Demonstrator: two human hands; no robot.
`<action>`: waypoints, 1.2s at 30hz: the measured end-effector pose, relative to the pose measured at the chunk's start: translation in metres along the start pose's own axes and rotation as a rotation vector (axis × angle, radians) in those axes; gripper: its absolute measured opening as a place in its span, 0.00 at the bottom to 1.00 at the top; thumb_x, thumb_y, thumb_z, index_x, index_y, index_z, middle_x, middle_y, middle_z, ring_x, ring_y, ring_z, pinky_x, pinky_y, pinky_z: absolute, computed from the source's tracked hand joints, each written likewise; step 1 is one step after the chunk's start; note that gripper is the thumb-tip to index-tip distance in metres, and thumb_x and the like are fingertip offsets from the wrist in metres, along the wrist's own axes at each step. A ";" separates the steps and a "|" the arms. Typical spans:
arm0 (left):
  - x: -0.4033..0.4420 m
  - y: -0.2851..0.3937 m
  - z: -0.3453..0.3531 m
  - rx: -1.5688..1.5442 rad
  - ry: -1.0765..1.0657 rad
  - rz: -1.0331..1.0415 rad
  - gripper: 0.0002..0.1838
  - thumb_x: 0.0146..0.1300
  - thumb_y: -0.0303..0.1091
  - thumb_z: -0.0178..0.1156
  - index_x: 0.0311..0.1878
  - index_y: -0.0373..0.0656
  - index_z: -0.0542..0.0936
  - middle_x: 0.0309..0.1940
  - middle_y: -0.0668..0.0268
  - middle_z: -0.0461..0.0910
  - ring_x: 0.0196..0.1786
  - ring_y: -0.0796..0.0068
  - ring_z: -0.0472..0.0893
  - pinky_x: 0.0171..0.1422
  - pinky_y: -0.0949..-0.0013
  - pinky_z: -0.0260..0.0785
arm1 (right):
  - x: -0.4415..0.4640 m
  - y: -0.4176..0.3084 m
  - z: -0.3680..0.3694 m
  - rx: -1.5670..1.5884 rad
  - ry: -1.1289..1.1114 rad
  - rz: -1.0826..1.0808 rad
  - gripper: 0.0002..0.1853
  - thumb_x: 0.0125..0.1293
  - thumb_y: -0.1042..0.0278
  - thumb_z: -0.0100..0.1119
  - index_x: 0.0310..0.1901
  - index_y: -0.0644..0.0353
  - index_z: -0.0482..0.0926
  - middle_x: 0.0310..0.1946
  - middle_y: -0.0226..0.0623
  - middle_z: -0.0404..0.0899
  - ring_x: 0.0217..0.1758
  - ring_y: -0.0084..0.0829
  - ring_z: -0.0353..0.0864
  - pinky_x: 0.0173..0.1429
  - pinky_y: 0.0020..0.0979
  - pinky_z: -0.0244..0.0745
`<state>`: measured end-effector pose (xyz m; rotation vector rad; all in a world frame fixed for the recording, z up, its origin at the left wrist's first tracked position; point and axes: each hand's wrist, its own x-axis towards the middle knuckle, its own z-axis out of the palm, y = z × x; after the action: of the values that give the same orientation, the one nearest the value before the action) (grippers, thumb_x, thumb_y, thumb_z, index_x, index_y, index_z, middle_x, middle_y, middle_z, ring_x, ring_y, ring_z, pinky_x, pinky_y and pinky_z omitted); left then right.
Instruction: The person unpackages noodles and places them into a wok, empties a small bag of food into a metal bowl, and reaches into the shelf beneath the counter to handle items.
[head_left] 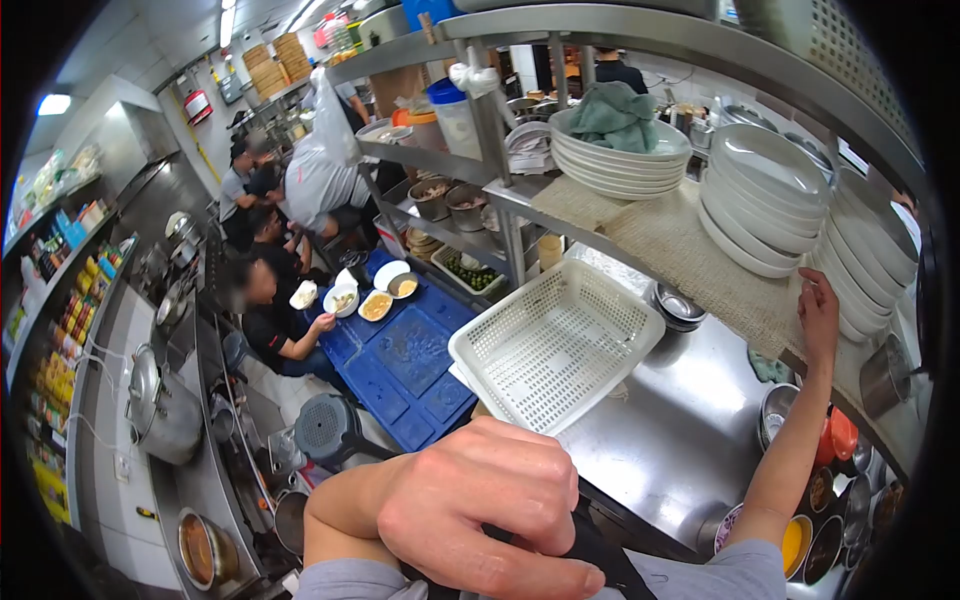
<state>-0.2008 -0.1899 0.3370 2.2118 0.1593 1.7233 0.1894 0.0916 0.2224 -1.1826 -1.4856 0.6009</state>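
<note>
My left hand (485, 500) is close to the camera at the bottom centre, its fingers curled in; whatever they hold, if anything, is hidden. A black strap (610, 560) lies just behind it over my grey shirt. At the right, my right hand (818, 305) is raised to the upper shelf, its slightly bent fingers apart, with nothing visible in them. It is beside stacked white plates (765, 190) and a second stack (865, 250). Further left on the woven shelf mat (690, 245) is a pile of white bowls (615, 165) topped by a green cloth (612, 118).
A white perforated basket (555, 345) stands on the steel counter (680, 430). Beyond it is a blue table (410, 350) with food bowls, where people (270, 310) sit. A grey stool (330, 430) and a large pot (165, 405) are at left; food containers (822, 545) are lower right.
</note>
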 end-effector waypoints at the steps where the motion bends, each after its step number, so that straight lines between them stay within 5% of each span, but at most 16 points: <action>1: -0.003 0.003 -0.002 0.006 0.010 0.011 0.06 0.48 0.26 0.71 0.30 0.38 0.83 0.19 0.68 0.74 0.21 0.71 0.73 0.26 0.68 0.70 | 0.003 0.004 0.000 0.009 -0.009 -0.005 0.14 0.71 0.74 0.47 0.55 0.58 0.77 0.21 0.19 0.60 0.24 0.14 0.57 0.28 0.20 0.53; 14: -0.021 0.023 -0.005 -0.048 0.049 -0.051 0.05 0.51 0.24 0.69 0.30 0.37 0.82 0.21 0.66 0.73 0.23 0.70 0.73 0.27 0.69 0.68 | 0.007 0.019 -0.001 -0.032 -0.060 -0.012 0.13 0.74 0.69 0.48 0.55 0.58 0.77 0.20 0.18 0.60 0.24 0.13 0.56 0.28 0.20 0.53; 17: -0.024 0.017 -0.013 -0.104 -0.014 0.016 0.04 0.53 0.24 0.68 0.31 0.36 0.82 0.22 0.65 0.75 0.22 0.70 0.73 0.27 0.69 0.68 | 0.006 0.020 -0.001 -0.054 -0.036 -0.006 0.13 0.74 0.70 0.47 0.55 0.58 0.77 0.21 0.18 0.60 0.24 0.13 0.57 0.28 0.20 0.53; 19: -0.025 0.019 -0.023 -0.097 -0.206 -0.028 0.08 0.62 0.30 0.58 0.35 0.34 0.81 0.27 0.65 0.74 0.26 0.70 0.74 0.28 0.68 0.64 | 0.007 0.025 0.000 0.006 -0.023 -0.026 0.13 0.74 0.70 0.47 0.54 0.58 0.77 0.21 0.18 0.60 0.24 0.13 0.57 0.28 0.20 0.52; 26: -0.028 0.018 -0.005 -0.152 0.052 0.012 0.04 0.54 0.22 0.68 0.31 0.36 0.81 0.22 0.65 0.76 0.23 0.70 0.75 0.28 0.68 0.68 | 0.005 0.022 0.000 -0.104 -0.027 -0.035 0.12 0.73 0.70 0.49 0.54 0.59 0.77 0.21 0.19 0.61 0.24 0.13 0.56 0.28 0.21 0.53; 35: -0.019 0.024 -0.017 -0.048 -0.044 -0.069 0.04 0.52 0.24 0.68 0.31 0.38 0.83 0.24 0.66 0.76 0.23 0.69 0.75 0.25 0.70 0.66 | 0.002 0.017 0.005 -0.244 -0.045 -0.026 0.11 0.73 0.70 0.50 0.53 0.57 0.78 0.21 0.20 0.61 0.25 0.14 0.57 0.29 0.22 0.54; 36: -0.023 0.022 -0.022 -0.067 -0.155 -0.126 0.03 0.58 0.22 0.63 0.34 0.39 0.83 0.28 0.63 0.78 0.27 0.67 0.78 0.32 0.65 0.72 | 0.003 0.019 0.005 -0.248 -0.047 -0.044 0.11 0.73 0.70 0.50 0.53 0.57 0.78 0.21 0.20 0.61 0.25 0.15 0.57 0.29 0.22 0.54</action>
<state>-0.2308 -0.2132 0.3275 2.2249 0.1968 1.4639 0.1919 0.1023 0.2060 -1.3287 -1.6576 0.4254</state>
